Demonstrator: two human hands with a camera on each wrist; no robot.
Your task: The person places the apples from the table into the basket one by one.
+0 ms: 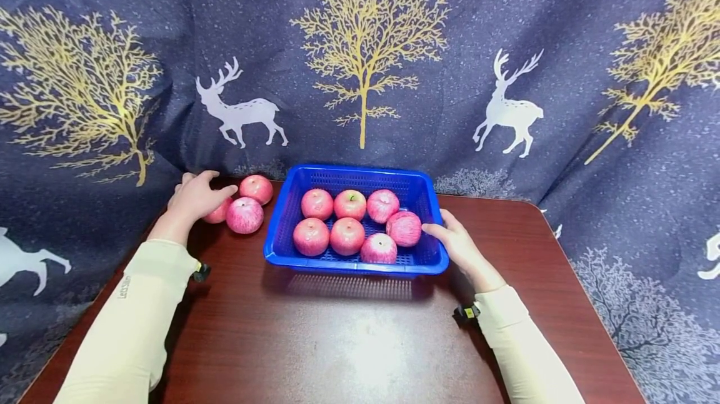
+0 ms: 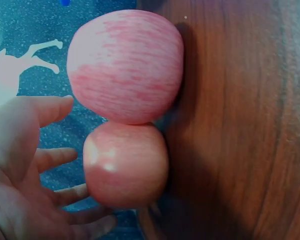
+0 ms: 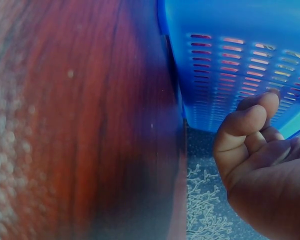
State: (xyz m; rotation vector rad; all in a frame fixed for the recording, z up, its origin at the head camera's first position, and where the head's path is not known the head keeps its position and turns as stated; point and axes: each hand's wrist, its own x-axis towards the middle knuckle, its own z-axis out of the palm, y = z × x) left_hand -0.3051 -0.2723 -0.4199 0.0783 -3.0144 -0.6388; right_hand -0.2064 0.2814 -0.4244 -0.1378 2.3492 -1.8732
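At the left of the table my left hand is held over a red apple, its fingers spread and partly hiding it. In the left wrist view the fingertips come right up to the side of this apple, and a larger striped apple sits against it. Two more red apples, one striped and one behind, lie just to the right. My right hand grips the right rim of a blue plastic basket, thumb over the edge and fingers curled outside its slotted wall.
Several red apples lie in two rough rows inside the basket. The brown wooden table ends at the back against a dark blue cloth printed with deer and trees. The table's right edge lies beyond my right arm.
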